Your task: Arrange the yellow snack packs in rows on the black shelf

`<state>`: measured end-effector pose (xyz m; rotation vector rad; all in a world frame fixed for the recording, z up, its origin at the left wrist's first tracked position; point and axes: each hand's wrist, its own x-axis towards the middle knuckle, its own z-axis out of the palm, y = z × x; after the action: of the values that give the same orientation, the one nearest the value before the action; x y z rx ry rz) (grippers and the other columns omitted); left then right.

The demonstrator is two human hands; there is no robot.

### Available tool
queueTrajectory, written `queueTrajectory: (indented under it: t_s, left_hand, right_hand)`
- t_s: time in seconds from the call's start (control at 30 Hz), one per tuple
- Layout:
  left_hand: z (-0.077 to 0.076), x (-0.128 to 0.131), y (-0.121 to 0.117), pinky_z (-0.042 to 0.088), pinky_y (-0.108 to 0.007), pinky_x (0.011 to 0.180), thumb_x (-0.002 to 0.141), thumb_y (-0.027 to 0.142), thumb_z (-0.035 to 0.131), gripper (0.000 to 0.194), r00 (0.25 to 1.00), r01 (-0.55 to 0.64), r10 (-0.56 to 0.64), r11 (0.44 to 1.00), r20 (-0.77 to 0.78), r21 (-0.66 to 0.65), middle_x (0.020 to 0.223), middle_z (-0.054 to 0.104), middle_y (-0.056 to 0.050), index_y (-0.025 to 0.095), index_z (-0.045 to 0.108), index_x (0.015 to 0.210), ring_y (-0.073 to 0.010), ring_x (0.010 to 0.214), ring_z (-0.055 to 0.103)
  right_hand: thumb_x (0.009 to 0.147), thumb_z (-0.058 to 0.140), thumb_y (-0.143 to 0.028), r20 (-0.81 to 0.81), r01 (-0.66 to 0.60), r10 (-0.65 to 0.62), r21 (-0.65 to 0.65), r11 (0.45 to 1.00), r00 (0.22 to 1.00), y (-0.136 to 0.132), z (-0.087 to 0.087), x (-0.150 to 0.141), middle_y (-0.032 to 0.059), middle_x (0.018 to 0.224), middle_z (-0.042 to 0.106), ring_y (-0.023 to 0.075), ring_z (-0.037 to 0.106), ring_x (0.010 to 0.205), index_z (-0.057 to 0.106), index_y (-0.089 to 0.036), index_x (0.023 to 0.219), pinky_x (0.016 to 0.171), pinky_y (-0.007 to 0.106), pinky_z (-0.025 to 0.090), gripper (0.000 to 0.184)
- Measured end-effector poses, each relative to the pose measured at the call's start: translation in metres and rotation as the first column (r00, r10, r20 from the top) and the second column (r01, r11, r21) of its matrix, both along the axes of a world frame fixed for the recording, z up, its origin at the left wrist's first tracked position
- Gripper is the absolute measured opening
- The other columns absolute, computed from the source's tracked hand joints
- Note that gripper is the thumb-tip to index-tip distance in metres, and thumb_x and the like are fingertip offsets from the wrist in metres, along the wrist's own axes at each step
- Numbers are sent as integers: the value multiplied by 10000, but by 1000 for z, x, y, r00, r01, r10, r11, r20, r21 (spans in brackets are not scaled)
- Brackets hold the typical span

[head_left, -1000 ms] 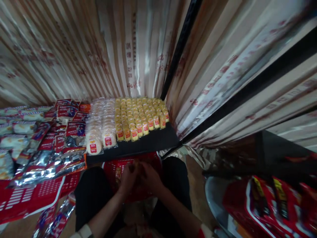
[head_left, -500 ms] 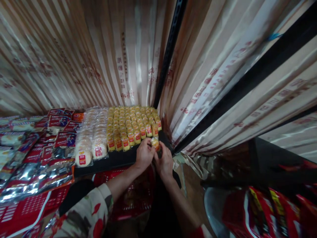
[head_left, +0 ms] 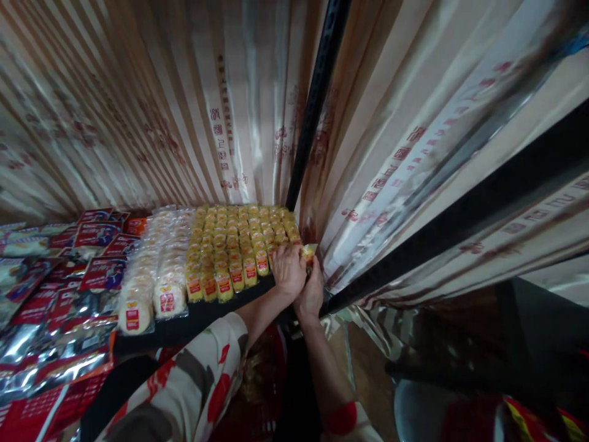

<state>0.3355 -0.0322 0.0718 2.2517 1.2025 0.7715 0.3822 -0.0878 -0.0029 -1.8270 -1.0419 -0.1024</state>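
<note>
Both my hands reach to the right front corner of a black shelf (head_left: 193,322). My left hand (head_left: 288,270) and my right hand (head_left: 311,293) are closed together on a small yellow wrapped cake (head_left: 307,251), held at the right end of the front row. That row belongs to a block of several rows of yellow wrapped cakes with red labels (head_left: 234,242). To their left stand rows of pale round cakes in clear wrap (head_left: 151,279).
Red and silver snack packets (head_left: 69,276) lie stacked at the left. A striped plastic curtain (head_left: 184,104) hangs behind, with a black upright post (head_left: 317,92) at the shelf corner. A red basket (head_left: 262,374) sits below my arms. More red packets (head_left: 543,420) lie at lower right.
My hands rose from the red basket to the shelf with a yellow cake, then moved it farther back and right to the end of the cake row.
</note>
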Motion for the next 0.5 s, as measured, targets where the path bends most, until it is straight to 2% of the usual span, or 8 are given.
queueTrajectory:
  t_s: [0.1,0.2,0.33,0.43,0.5]
  left_hand:
    - [-3,5,4,328,-422,974,853,225,496,237,1000,-14,14,1000,7,28,1082,632,-66,200,592,1068,-242,1105,445]
    - [-9,5,7,324,-417,992,850,231,504,221,1000,-20,21,995,0,97,1063,637,-44,203,597,1048,-230,1103,445]
    - [-19,1,10,281,-434,1055,832,252,537,243,997,-72,74,981,-3,181,1209,547,-61,211,605,1062,-246,1204,377]
    - [-25,1,13,253,-453,1085,809,253,565,271,993,-109,114,972,-13,207,1319,442,-87,204,606,1072,-275,1289,291]
    - [-27,2,17,245,-463,1094,805,244,565,302,994,-103,111,971,-26,217,1327,435,-94,192,590,1101,-281,1304,274]
  right_hand:
    - [880,389,-298,32,-7,6,32,999,999,3,-7,3,179,1369,424,263,395,1275,267,-150,1394,1038,477,347,549]
    - [852,411,-246,128,-31,25,44,999,992,6,-16,5,179,1367,420,261,362,1295,295,-137,1381,1045,493,335,552]
    - [823,418,-198,226,-37,38,-8,999,973,7,-26,8,204,1364,422,269,353,1298,326,-98,1366,1041,506,341,560]
    - [822,402,-156,242,-37,51,-63,997,969,7,-27,7,196,1391,398,255,328,1317,301,-111,1387,1042,490,351,575]
    - [818,403,-142,244,-50,76,-108,993,967,6,-26,6,199,1408,378,253,304,1332,273,-104,1403,1050,482,346,601]
